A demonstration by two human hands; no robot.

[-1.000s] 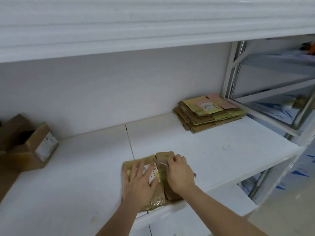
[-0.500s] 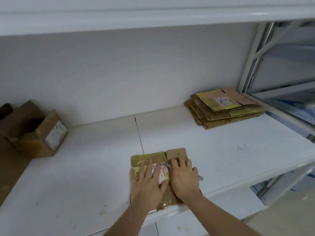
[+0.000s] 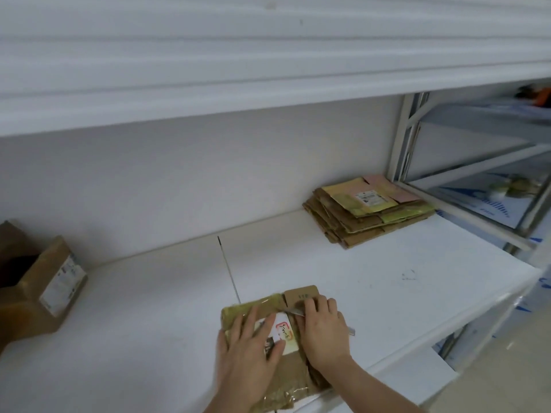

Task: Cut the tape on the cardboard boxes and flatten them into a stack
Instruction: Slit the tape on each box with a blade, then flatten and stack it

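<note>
White shelf [image 3: 372, 296]: flattened box [image 3: 278, 365] under both hands; left hand [image 3: 249, 353] flat at its 9 o'clock, right hand [image 3: 323, 332] gripping blade [image 3: 295, 312] at 3. Stack [image 3: 368, 211] at 1 o'clock.

Bright even light, soft blur, wide-angle bending

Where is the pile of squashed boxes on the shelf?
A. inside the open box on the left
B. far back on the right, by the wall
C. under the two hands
B: the stack of flattened boxes lies at the back right of the white shelf against the wall.
</note>
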